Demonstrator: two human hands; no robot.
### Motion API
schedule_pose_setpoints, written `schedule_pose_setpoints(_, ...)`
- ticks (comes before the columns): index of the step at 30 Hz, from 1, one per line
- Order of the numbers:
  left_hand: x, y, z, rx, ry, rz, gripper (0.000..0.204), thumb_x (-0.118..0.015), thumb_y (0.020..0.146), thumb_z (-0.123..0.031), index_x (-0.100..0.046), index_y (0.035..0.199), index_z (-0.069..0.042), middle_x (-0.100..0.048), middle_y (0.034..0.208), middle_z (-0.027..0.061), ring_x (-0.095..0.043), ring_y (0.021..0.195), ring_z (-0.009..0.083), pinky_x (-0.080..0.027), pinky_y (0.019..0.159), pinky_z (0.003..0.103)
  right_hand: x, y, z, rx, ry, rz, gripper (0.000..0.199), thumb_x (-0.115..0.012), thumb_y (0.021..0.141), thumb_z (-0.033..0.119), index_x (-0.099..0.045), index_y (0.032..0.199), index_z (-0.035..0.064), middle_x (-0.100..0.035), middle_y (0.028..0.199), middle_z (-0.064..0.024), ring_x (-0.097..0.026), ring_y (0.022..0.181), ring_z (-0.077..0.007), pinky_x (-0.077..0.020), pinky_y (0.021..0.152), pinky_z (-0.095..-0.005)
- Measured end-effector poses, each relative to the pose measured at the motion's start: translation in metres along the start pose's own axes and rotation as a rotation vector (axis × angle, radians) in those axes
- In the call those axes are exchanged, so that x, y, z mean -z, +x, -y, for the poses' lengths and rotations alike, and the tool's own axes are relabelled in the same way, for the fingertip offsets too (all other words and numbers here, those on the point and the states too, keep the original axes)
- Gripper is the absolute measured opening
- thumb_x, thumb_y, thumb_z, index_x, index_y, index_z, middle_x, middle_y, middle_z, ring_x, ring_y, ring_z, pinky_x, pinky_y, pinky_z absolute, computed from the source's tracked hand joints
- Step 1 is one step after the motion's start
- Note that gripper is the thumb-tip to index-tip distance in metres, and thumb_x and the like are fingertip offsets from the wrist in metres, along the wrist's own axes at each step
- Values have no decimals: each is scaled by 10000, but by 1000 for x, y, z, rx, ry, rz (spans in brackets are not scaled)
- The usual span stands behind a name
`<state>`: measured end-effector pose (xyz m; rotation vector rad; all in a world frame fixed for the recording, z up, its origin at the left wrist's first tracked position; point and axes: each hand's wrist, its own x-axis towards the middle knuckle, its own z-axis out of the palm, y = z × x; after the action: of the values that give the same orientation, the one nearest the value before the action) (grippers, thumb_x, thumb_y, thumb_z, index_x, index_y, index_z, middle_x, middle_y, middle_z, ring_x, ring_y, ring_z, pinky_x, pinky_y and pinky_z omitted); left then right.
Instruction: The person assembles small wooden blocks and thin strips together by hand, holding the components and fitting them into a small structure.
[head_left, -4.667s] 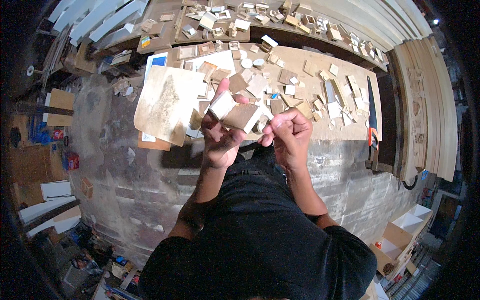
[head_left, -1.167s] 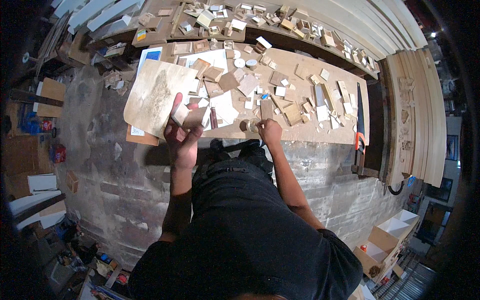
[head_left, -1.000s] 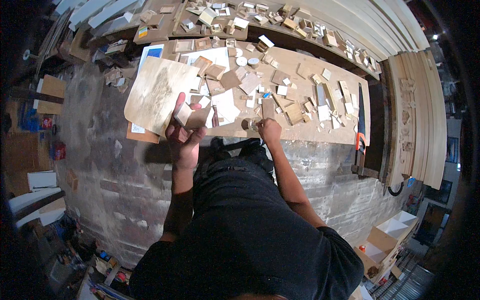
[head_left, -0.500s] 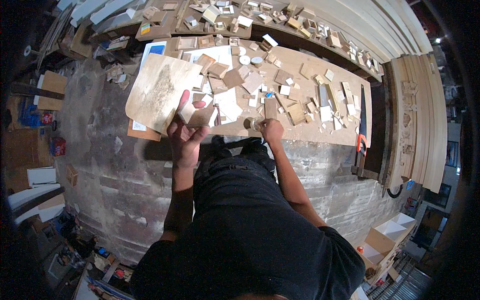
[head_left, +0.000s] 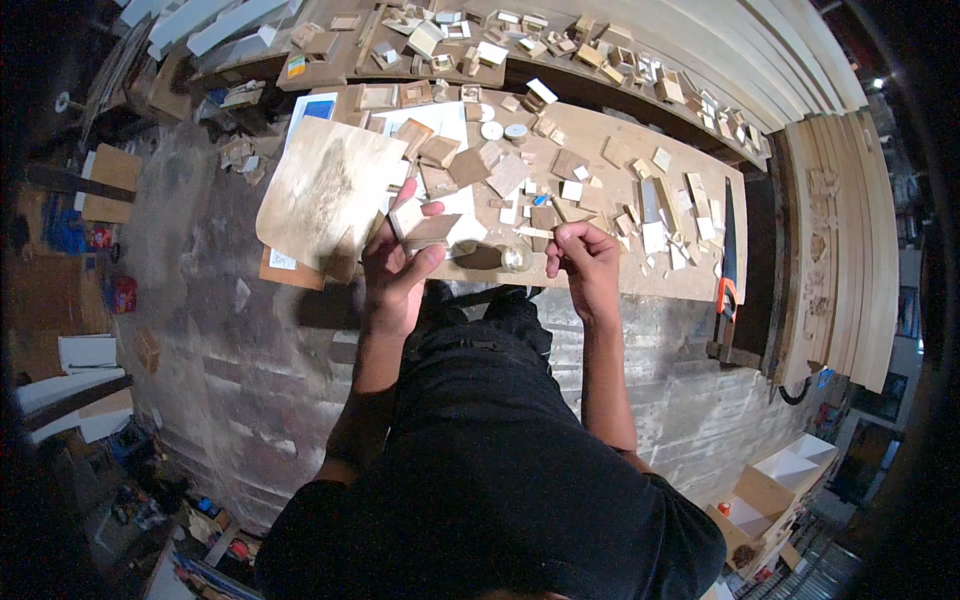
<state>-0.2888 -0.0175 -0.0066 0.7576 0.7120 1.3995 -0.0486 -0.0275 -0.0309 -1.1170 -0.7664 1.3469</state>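
Note:
My left hand (head_left: 398,275) is closed around a small angled wooden piece (head_left: 428,228), which looks like two little boards meeting at a corner. It is raised above the near edge of the workbench (head_left: 660,275). To its right, my right hand (head_left: 588,262) pinches a thin pale stick (head_left: 534,232) between thumb and fingers, its tip pointing left toward the wooden piece. Just below the stick, a small round clear jar (head_left: 516,258) stands near the bench's front edge. What the jar contains is hard to make out.
Many small wood blocks and boxes (head_left: 505,172) cover the bench. A large thin wooden sheet (head_left: 325,185) lies at its left. At the right edge rests a handsaw with an orange handle (head_left: 727,292). More small boxes line the back shelf (head_left: 615,62); long planks (head_left: 850,250) stand beyond.
My right hand has risen from beside the jar and moved right, and the stick now shows clear of the jar. My left hand has shifted a little right with the wooden piece.

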Motion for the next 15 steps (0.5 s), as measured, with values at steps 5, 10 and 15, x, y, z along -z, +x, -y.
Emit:
schedule_pose_setpoints(5, -17, 7, -4, 27, -56, 89, 862, -731, 777, -79, -268, 1494, 39, -571, 1280, 133, -532, 1182, 198, -364, 1060, 360, -30, -21, 38, 97, 73, 86, 109, -642, 915, 66, -640, 933, -41, -671, 756, -139, -637, 566, -176, -520, 503, -279)
schedule_pose_setpoints(10, -26, 6, -4, 47, -104, 123, 908, -764, 765, -126, -252, 1496, 48, -571, 1285, 133, -538, 1174, 190, -369, 1065, 358, -36, -34, 54, 147, 82, 130, 91, -670, 885, 11, -652, 944, -57, -689, 776, -153, -677, 622, -183, -562, 545, -285)
schedule_pose_setpoints(15, -29, 5, -2, 49, -173, 166, 923, -772, 767, -149, -244, 1499, 45, -577, 1281, 133, -544, 1184, 199, -365, 1076, 362, -42, -40, 60, 252, 10, 144, 86, -682, 860, -38, -662, 939, -65, -685, 792, -146, -685, 655, -180, -569, 564, -272)
